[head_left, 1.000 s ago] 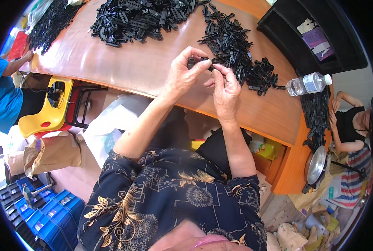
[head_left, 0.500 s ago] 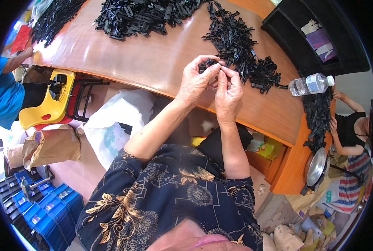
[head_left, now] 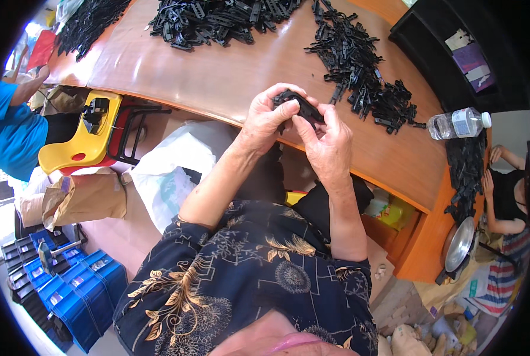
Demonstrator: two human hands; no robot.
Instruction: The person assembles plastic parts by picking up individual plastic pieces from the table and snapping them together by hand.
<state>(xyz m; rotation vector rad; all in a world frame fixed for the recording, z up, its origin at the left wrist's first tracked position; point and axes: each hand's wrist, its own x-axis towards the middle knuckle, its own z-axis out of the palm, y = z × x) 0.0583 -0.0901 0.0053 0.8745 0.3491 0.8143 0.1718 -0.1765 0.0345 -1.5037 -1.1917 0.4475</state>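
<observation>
My left hand [head_left: 265, 120] is closed around small black plastic pieces [head_left: 303, 105] just above the front edge of the wooden table. My right hand [head_left: 330, 145] meets it from the right, its thumb and fingers pinching the end of the same black pieces. Fingers cover much of them, so I cannot tell how many there are. Beyond my hands lies a large pile of black plastic parts [head_left: 217, 21]. A second pile of slim black parts [head_left: 351, 56] stretches along the right side of the table.
A clear plastic bottle [head_left: 458, 123] lies by another black heap [head_left: 464, 172], with a round metal dish [head_left: 459, 244] below. A yellow chair [head_left: 81, 139], white bag [head_left: 173, 172] and blue crates [head_left: 84, 293] stand left. People sit at both sides.
The black pieces show more between my hands now. My right thumb and fingers have spread slightly and shifted along them. The whole view has shifted a little.
</observation>
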